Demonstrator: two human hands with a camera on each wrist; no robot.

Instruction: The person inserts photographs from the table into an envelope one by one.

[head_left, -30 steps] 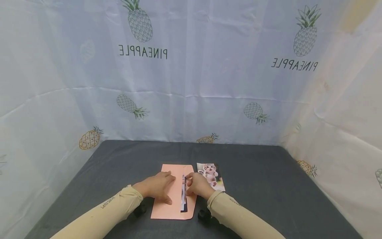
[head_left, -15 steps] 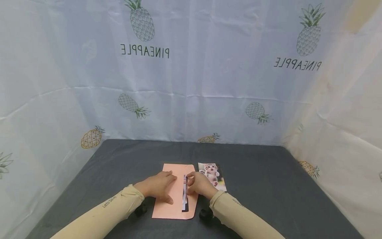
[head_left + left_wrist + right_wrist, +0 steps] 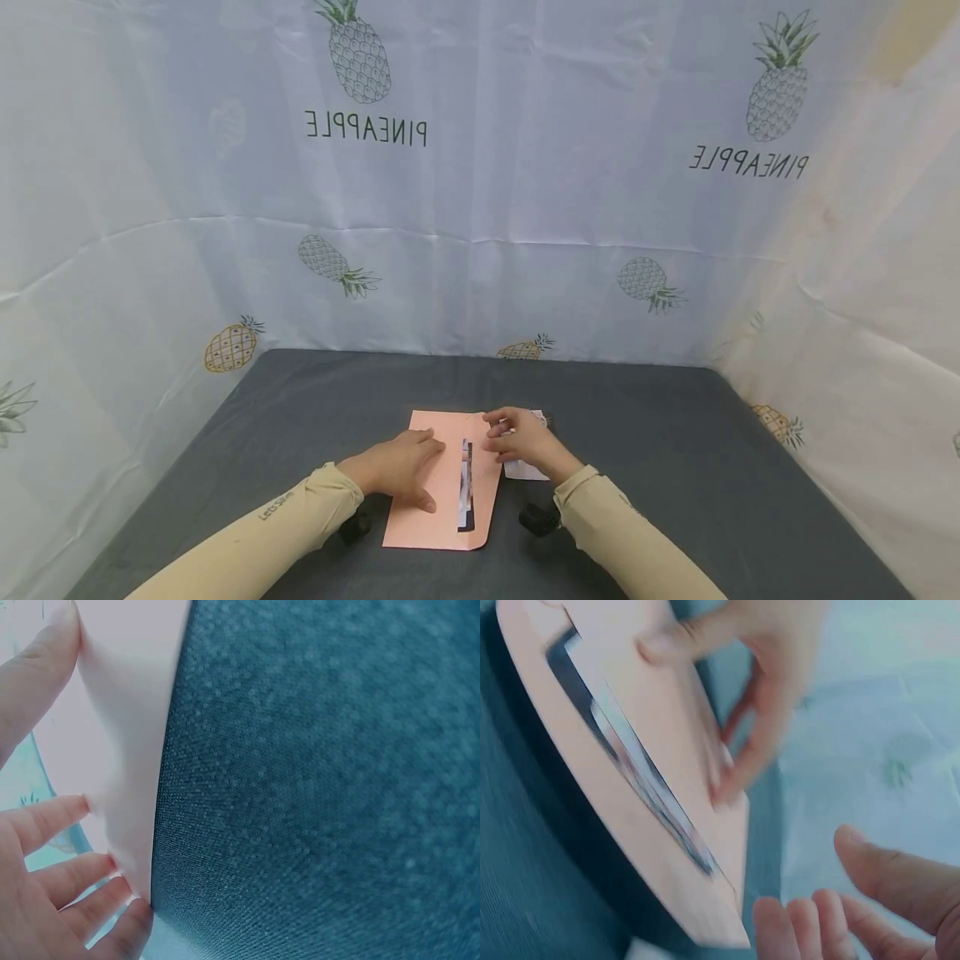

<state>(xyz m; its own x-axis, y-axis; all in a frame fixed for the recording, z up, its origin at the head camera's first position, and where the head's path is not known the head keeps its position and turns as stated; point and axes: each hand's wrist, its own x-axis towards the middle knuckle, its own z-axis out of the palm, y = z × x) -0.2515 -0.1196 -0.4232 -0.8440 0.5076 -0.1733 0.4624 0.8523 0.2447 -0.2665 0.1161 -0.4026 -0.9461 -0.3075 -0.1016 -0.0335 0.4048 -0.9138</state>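
Note:
A peach envelope lies flat on the dark table, its opening along the right side with the flap spread out. Inside the opening a narrow strip of photos shows, the rest hidden in the envelope. My left hand rests on the envelope's left part with its fingers spread; the left wrist view has its fingertips at the envelope's edge. Raised over the flap's right edge, my right hand has loosely bent fingers and nothing between them. It overlaps a kitten photo, which is mostly hidden.
Dark cloth covers the table. White curtains printed with pineapples stand around its back and sides. A small black device sits under the right wrist, another under the left.
My right hand has let go at the envelope's opening and moved up and right, now covering much of the kitten photo. The left hand has stayed on the envelope.

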